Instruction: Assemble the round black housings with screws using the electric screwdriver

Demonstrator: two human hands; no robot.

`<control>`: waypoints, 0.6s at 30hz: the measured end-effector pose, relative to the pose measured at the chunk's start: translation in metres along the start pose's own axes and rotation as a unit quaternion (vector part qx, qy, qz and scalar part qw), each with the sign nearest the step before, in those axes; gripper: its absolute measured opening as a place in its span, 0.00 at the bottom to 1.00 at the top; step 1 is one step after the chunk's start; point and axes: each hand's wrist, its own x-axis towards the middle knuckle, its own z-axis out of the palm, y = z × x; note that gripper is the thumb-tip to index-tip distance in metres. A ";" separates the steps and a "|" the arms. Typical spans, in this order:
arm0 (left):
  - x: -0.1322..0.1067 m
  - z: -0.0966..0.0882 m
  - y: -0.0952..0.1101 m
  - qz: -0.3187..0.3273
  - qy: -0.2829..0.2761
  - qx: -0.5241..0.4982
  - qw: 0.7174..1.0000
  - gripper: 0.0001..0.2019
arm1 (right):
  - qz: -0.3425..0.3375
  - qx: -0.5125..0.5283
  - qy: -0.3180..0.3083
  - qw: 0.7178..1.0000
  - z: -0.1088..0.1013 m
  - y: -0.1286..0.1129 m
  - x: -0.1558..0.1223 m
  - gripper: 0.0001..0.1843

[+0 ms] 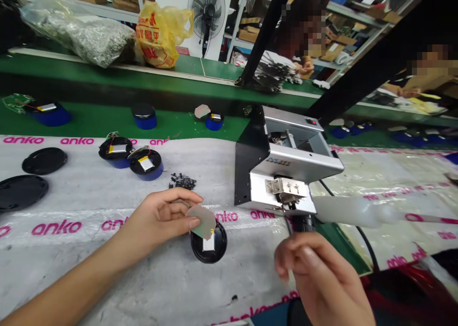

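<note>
My left hand pinches a round pale circuit board that is tilted up over a black round housing with a small silver battery inside. My right hand is low at the right, fingers curled together just below the outlet of a silver screw feeder machine. What its fingers hold is too small to see. A translucent white squeeze bottle lies to the right of the machine.
Two blue-and-black housings with batteries and a heap of small black parts lie behind my left hand. Black lids sit at far left. More blue housings stand on the green conveyor. Other people work at the back right.
</note>
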 end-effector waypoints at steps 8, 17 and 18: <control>0.002 0.016 0.008 0.000 -0.043 -0.020 0.999 0.14 | -0.201 -0.405 -0.185 0.873 0.053 -0.012 0.027 0.27; 0.024 -0.023 0.007 0.169 0.169 0.632 0.737 0.16 | -0.199 -0.416 -0.168 0.871 0.056 -0.008 0.019 0.23; 0.028 -0.023 0.005 0.157 0.167 0.640 0.733 0.17 | -0.204 -0.417 -0.163 0.870 0.055 -0.007 0.017 0.24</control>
